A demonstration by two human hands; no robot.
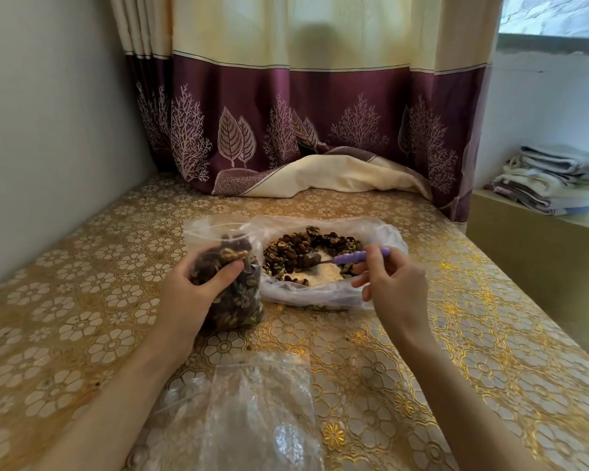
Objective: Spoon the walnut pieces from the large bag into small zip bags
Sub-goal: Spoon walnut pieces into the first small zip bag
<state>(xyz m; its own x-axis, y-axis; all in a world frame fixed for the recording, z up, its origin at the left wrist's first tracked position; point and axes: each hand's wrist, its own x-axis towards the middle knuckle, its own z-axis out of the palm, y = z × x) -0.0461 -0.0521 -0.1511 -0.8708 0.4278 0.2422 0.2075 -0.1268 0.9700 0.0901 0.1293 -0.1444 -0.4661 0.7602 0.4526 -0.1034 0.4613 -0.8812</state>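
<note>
Nearest, crinkled empty zip bags (252, 413) lie flat on the glossy gold floral surface (439, 351). The left hand (191, 294) grips an upright small bag (232, 277) bulging with walnuts. Just right, the right hand (395, 287) pinches a purple-handled spoon (340, 259) inside the open large bag (323, 263). Beyond, bare surface, then maroon curtain (303, 124).

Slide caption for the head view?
Left hand holds a filled zip bag; right hand dips purple-handled spoon into large bag.

We count one large bag (323, 263) of walnut pieces (300, 249), one filled small zip bag (232, 277), one purple-handled spoon (337, 259), two hands: left (198, 290), right (395, 283).
</note>
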